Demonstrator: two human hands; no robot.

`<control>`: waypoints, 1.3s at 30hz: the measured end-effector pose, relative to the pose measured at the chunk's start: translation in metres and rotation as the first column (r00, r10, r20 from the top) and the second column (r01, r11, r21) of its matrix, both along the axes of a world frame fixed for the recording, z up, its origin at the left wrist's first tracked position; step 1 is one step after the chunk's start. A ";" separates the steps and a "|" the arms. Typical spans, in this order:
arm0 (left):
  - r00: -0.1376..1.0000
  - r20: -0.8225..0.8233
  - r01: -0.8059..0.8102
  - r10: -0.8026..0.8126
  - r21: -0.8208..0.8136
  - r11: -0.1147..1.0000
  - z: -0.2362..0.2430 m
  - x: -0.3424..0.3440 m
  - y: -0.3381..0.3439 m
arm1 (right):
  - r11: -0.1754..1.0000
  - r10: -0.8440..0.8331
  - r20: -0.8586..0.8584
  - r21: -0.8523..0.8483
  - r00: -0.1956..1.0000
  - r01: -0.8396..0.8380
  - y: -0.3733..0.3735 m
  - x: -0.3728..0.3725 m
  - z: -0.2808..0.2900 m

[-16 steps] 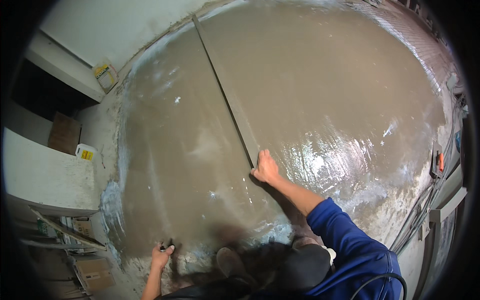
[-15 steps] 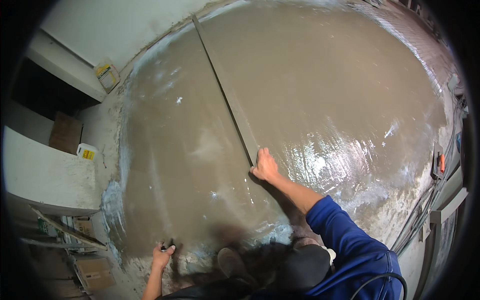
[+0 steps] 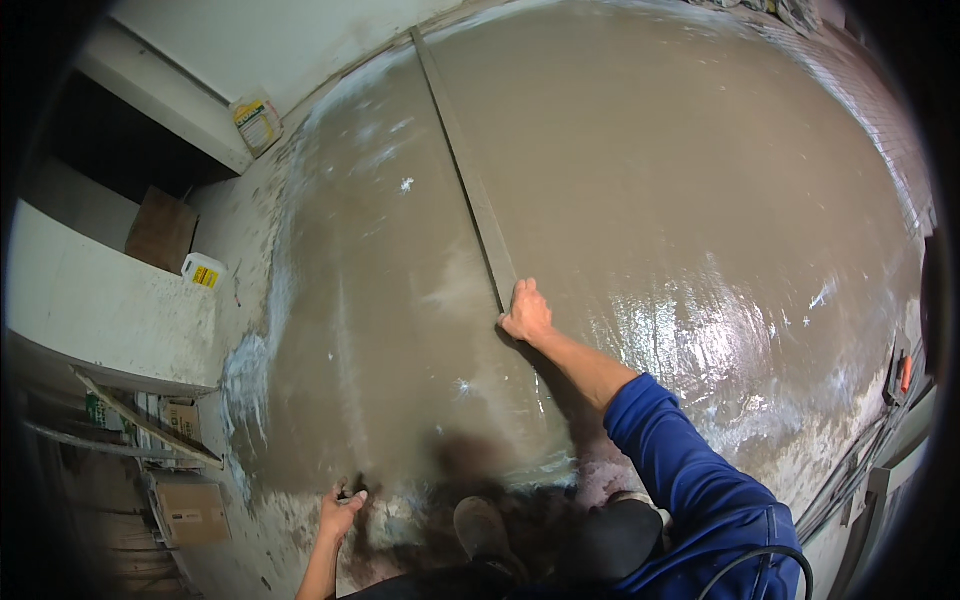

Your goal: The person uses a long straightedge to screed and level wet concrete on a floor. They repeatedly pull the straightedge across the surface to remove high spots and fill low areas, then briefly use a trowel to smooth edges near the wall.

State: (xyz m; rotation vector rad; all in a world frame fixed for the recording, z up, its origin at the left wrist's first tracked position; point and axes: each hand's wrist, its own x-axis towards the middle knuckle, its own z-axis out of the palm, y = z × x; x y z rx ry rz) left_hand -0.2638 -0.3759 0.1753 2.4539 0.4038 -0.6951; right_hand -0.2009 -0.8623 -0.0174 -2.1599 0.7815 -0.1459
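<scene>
My right hand (image 3: 527,311) is closed around the near end of a long, narrow screed bar (image 3: 464,171). The bar lies across a smooth, wet grey-brown mortar floor (image 3: 640,170) and reaches the wall at the far side. My left hand (image 3: 343,514) hovers low by the near left edge of the mortar, its fingers curled toward the thumb. Something dark shows between them, too small to make out. Below lies one of my shoes (image 3: 482,528), with a dark knee (image 3: 618,540) to its right.
An orange-handled trowel (image 3: 902,372) lies at the right edge near cables (image 3: 850,470). On the left are a white jug (image 3: 203,271), a printed bag (image 3: 257,125), a brown board (image 3: 161,228) and a cardboard box (image 3: 190,513). Wire mesh (image 3: 850,100) covers ground at the far right.
The screed bar has slid left over the mortar with my right hand on its end. The whole view has shifted, so surroundings appear farther right. My left hand stays near the mortar's edge.
</scene>
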 end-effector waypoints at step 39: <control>1.000 -0.013 -0.009 0.008 -0.072 0.997 0.009 0.000 -0.004 | 0.988 0.149 -0.012 0.036 0.989 -0.148 0.098 -0.113 0.010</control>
